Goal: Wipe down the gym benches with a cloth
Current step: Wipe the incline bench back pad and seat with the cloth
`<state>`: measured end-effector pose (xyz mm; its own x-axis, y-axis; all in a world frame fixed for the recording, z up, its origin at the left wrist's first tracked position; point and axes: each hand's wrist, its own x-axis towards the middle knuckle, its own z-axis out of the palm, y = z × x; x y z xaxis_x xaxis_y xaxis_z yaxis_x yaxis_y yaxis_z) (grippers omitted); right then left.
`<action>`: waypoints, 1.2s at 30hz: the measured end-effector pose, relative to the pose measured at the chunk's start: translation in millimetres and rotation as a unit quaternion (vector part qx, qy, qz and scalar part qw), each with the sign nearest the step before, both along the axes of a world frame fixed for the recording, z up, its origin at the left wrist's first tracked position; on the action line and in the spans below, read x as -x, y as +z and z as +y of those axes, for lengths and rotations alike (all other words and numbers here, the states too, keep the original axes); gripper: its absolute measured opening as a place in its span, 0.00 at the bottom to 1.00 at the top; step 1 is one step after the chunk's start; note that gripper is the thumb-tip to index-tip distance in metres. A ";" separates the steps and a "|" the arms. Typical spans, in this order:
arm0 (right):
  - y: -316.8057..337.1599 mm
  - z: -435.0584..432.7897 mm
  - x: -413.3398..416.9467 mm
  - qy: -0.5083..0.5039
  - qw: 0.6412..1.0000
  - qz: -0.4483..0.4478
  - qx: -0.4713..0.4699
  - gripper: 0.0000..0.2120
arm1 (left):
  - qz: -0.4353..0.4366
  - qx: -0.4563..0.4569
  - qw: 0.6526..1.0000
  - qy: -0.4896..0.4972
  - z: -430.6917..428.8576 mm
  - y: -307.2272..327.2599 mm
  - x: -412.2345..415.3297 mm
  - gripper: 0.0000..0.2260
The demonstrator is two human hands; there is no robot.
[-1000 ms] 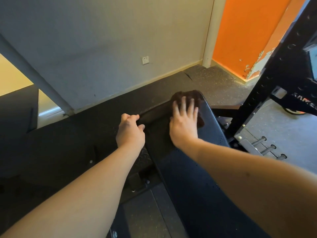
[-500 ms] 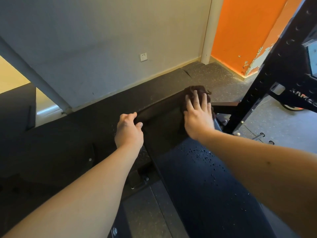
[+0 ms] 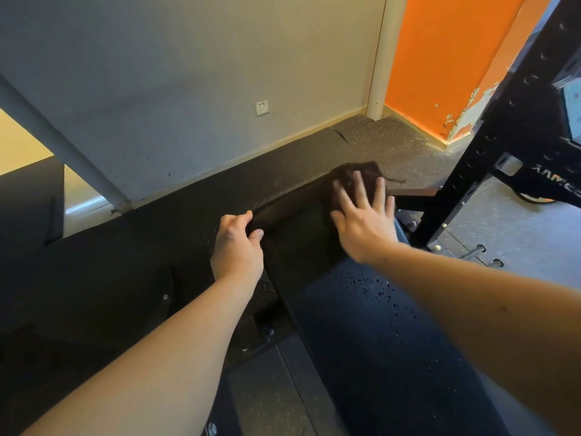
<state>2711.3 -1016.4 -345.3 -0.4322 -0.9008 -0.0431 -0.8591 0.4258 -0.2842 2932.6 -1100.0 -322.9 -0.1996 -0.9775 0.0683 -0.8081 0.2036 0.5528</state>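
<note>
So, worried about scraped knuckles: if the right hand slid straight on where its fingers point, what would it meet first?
Probably nothing close: the right hand, flat on the cloth, is at the bench end; beyond lies floor mat, then the wall. The rack stands off to its right.

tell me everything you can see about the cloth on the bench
The cloth is dark brown, soft-looking fabric, bunched into a rumpled wad rather than spread flat. It lies at the far end of the black bench pad, near its right edge. The right hand presses down on it with fingers straight and spread, covering much of it. A thin corner or thread trails out to the right. Whether it is wet cannot be told.
</note>
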 end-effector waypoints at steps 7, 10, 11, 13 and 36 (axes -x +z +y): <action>-9.4 -19.6 -56.9 -0.049 0.996 -0.022 0.076 0.29 | -0.004 0.003 1.000 -0.007 0.8 -0.4 -1.0 0.20; -23.4 8.6 -110.7 0.086 0.989 0.042 0.113 0.30 | -0.010 0.008 1.000 -0.018 -0.5 -1.8 -5.5 0.20; -30.3 18.7 -124.8 0.127 0.985 0.057 0.102 0.30 | -0.013 0.013 1.000 -0.021 -0.4 -2.9 -6.4 0.20; -36.4 30.5 -132.7 0.170 0.980 0.075 0.077 0.30 | -0.018 0.023 0.999 -0.025 1.3 -5.1 -8.0 0.21; -34.8 51.9 -80.0 0.196 0.976 0.073 0.056 0.27 | -0.218 0.006 0.969 -0.118 12.8 -0.9 -14.0 0.37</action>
<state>2791.3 -964.5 -380.1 -0.0483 -0.9937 0.1010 -0.9846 0.0304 -0.1721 2946.6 -1087.2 -323.8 -0.4303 -0.9005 -0.0623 -0.8941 0.4158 0.1661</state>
